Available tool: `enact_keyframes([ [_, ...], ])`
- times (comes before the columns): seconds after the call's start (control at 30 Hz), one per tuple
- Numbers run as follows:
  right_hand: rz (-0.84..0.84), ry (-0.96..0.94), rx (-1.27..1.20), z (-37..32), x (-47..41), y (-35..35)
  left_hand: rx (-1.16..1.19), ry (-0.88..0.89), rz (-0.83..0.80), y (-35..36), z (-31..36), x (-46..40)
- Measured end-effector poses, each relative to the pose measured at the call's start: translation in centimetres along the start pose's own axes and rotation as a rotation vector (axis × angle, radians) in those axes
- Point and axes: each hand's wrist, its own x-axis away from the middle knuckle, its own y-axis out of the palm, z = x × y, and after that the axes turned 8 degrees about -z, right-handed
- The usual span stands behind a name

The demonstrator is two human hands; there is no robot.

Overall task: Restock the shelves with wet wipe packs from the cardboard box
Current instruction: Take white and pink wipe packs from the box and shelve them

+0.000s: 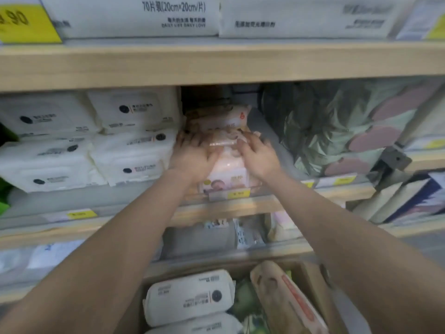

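A pink wet wipe pack (228, 169) lies on the middle shelf (216, 208), in the gap between white packs and a green patterned bag. Both hands rest on top of it: my left hand (192, 155) on its left side, my right hand (258, 156) on its right side, fingers spread and pressed on the wrapper. Behind it another pink pack (218, 116) lies further in. At the bottom the cardboard box (313, 292) holds white wet wipe packs (190, 297) and a tan pack (284, 297).
Stacked white wipe packs (96, 141) fill the shelf to the left. A green and pink patterned bag (337, 128) stands to the right. The upper shelf (216, 63) carries large white packs (134, 15). Yellow price tags (81, 214) line the shelf edges.
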Motion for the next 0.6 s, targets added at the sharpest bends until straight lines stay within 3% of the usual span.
enact_keyframes([
  [0.3,-0.031,-0.171,0.095,4.2,14.9,-0.4,0.246,0.172,0.087,5.6,3.6,16.1],
  [0.6,-0.199,0.087,0.169,13.6,26.6,1.5,0.167,0.118,-0.308,17.0,4.2,26.4],
])
